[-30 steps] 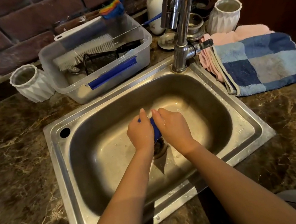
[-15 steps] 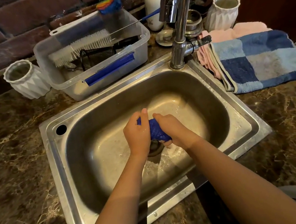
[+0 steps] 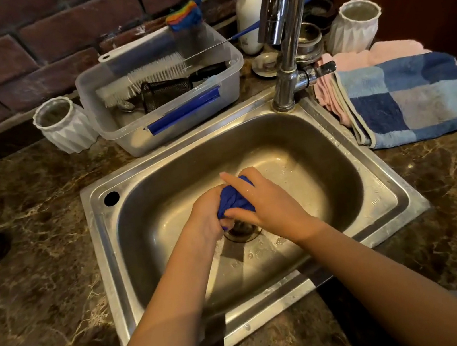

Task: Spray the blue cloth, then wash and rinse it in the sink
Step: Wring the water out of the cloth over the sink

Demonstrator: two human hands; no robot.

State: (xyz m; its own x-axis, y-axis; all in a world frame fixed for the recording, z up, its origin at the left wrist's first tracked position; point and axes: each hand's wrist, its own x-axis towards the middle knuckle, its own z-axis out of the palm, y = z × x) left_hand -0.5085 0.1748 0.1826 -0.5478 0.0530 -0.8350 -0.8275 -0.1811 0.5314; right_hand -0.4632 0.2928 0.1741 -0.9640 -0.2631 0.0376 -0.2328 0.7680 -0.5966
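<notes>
Over a steel sink point(image 3: 108, 251), we hold the blue cloth point(image 3: 233, 200) bunched into a tight wad between both hands, directly above the drain point(image 3: 241, 230). Our left hand point(image 3: 205, 216) closes around the near end of the wad, its fingers point(image 3: 223, 222) curled under and mostly hidden; our right hand point(image 3: 261, 197) wraps the far end, fingers clamped on the fabric with one finger lying straight across the top. We judge this to be the wringing or scrubbing part of the wash — no water shows at the tap point(image 3: 284, 23), though droplets and small suds dot the basin floor. To do it well, we would turn the two hands against each other and keep the cloth low over the drain, so that what comes out falls into the basin rather than onto the marble counter point(image 3: 41, 262). We would shift the grip along the wad between squeezes so the inner folds get worked too, since a tight ball may keep soap inside. Rinsing would then call for one hand to let go and reach the tap lever point(image 3: 321, 69) at the far rim. Beyond the sink stand a clear tub point(image 3: 183, 120) holding brushes, a white soap bottle point(image 3: 250, 5) and two white ribbed cups point(image 3: 64, 130) — and, on the right, a folded checked towel point(image 3: 419, 100) kept clear of splashes.
</notes>
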